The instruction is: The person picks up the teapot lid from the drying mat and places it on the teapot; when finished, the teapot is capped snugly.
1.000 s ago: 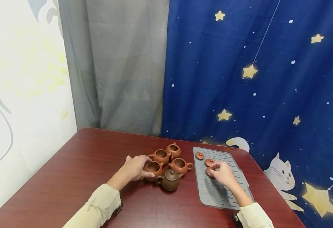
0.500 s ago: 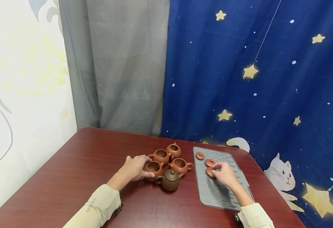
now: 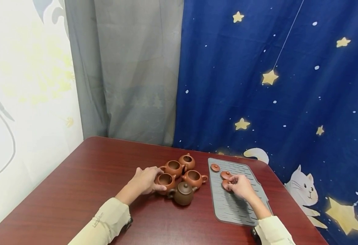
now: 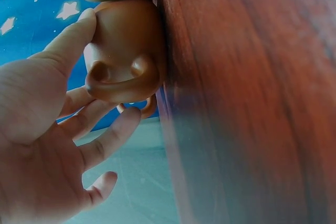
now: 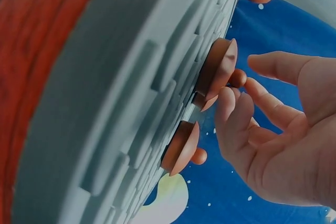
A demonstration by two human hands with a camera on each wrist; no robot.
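Note:
My left hand (image 3: 145, 180) holds a lidless reddish-brown teapot (image 3: 165, 180) from its left side. In the left wrist view, the thumb lies on one side of its body and some fingers reach behind, near the handle (image 4: 123, 85). My right hand (image 3: 241, 187) is at the nearest of three small teapot lids (image 3: 226, 184), which sits knob up on the grey mat (image 3: 227, 211). Beside its knob (image 5: 238, 78), the thumb stands slightly apart and the index fingertip is very close or touching. A second lid (image 3: 226, 175) and a third lid (image 3: 215, 167) lie farther back.
Crowded round the held pot are a dark brown lidded teapot (image 3: 183, 194) and three other lidless teapots, including one pot (image 3: 194, 178) on the right. The reddish wooden table (image 3: 105, 163) ends at the grey and blue curtains (image 3: 227, 68).
My right hand has shifted slightly right, and more of the nearest lid shows beside its fingers. The left hand and the teapots have stayed in place.

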